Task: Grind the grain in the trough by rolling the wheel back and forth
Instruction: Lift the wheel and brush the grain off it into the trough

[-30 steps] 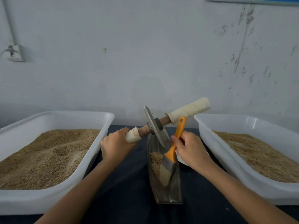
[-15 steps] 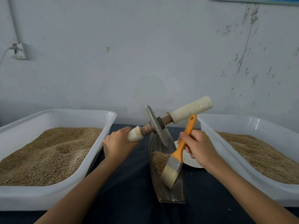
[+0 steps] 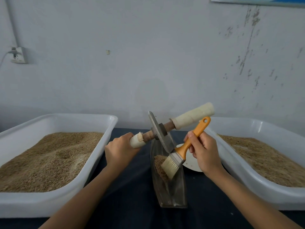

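My left hand (image 3: 121, 150) is wrapped around the pale left grip of the wheel's axle, fingers curled tight on it, so the wheel (image 3: 160, 132) hangs tilted in the air over the far end of the trough, its right grip (image 3: 194, 116) pointing up and to the right. My right hand (image 3: 203, 152) pinches the orange handle of a brush (image 3: 180, 152), thumb and fingers closed on the shaft about midway, with the hanging-hole end sticking up past my knuckles. Brush bristles point down and left into the trough (image 3: 171, 190), over the near edge of the grain (image 3: 159, 162); whether the tips actually touch the grain I cannot tell from this angle. The lower rim of the wheel sits just beside the brush ferrule. Grain lies as a small heap in the far half of the trough; the near half shows bare metal. Trough is narrow, boat-shaped, running away from me on a dark cloth (image 3: 128, 195). A white plate (image 3: 189, 163) lies just right of the trough, partly behind my right hand. Left tub (image 3: 66, 192) and right tub (image 3: 257, 187), both white plastic, flank the trough and both hold tan grain. Behind: a pale scuffed wall (image 3: 148, 63) with a socket (image 3: 18, 55) at upper left.
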### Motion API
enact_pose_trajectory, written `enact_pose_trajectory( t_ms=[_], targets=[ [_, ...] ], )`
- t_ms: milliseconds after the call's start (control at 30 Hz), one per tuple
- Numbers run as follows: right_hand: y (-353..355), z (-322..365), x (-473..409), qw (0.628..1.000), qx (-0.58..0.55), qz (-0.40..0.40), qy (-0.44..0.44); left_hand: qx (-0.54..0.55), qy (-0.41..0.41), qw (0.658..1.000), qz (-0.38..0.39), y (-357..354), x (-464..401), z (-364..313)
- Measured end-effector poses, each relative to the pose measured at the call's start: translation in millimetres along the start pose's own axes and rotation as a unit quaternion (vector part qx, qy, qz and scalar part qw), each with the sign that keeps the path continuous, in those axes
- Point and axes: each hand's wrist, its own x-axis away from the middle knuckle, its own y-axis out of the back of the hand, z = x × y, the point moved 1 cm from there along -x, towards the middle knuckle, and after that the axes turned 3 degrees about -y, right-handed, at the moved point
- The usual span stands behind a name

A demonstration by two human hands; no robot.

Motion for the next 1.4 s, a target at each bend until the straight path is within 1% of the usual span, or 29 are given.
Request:
enact_pose_trajectory(
  t_ms=[100, 300, 400, 467, 567, 600, 667, 733, 800, 867, 933, 967, 1000, 1033, 1100, 1167, 1300, 1333, 1400],
  targets=[
    [-2, -8, 0, 0.997, 0.04, 0.021, -0.063, -0.007, -0.004, 1.0, 0.0, -2, 1, 0],
    [10, -10, -14, 0.989, 0.054, -0.08, -0.115, -0.002, -0.013, 1.0, 0.0, -6, 4, 2],
    [18, -8, -18, 0.983, 0.114, -0.085, -0.112, -0.001, -0.014, 1.0, -0.001, -6, 3, 3],
    [23, -6, -20, 0.979, 0.144, -0.104, -0.096, -0.008, -0.015, 1.0, -0.001, -5, 1, 4],
    [29, -2, -19, 0.977, 0.136, -0.155, -0.052, -0.012, -0.013, 1.0, -0.002, -5, 1, 6],
    [28, -2, -19, 0.98, 0.12, -0.155, -0.044, -0.012, -0.012, 1.0, -0.005, -5, 2, 6],
    [26, -2, -18, 0.987, 0.092, -0.124, -0.055, -0.014, -0.008, 1.0, -0.009, -5, 3, 8],
    [26, -5, -17, 0.986, 0.106, -0.105, -0.068, -0.021, -0.008, 1.0, -0.013, -6, 3, 8],
    [28, -4, -14, 0.984, 0.105, -0.141, -0.031, -0.025, -0.008, 1.0, -0.012, -6, 3, 7],
    [31, 1, -9, 0.981, 0.084, -0.168, 0.045, -0.026, -0.01, 1.0, -0.009, -7, 3, 8],
    [33, 3, -4, 0.972, 0.113, -0.152, 0.137, -0.03, -0.015, 0.999, -0.006, -6, 3, 8],
    [36, 2, -2, 0.961, 0.158, -0.131, 0.183, -0.031, -0.019, 0.999, -0.007, -6, 2, 9],
    [38, 0, 2, 0.943, 0.223, -0.105, 0.223, -0.031, -0.021, 0.999, -0.008, -6, 2, 9],
    [39, -4, 5, 0.919, 0.289, -0.073, 0.256, -0.03, -0.022, 0.999, -0.008, -5, 2, 9],
    [43, -16, 12, 0.871, 0.385, -0.016, 0.303, -0.027, -0.022, 0.999, -0.011, -5, 2, 9],
    [46, -32, 18, 0.834, 0.453, 0.033, 0.312, -0.023, -0.022, 0.999, -0.011, -6, 3, 8],
    [53, -52, 28, 0.751, 0.576, 0.133, 0.295, -0.023, -0.027, 0.999, -0.01, -7, 5, 7],
    [55, -55, 29, 0.736, 0.591, 0.149, 0.296, -0.021, -0.029, 0.999, -0.009, -8, 6, 7],
    [56, -56, 32, 0.719, 0.607, 0.169, 0.293, -0.022, -0.036, 0.999, -0.006, -9, 7, 7]
  ],
)
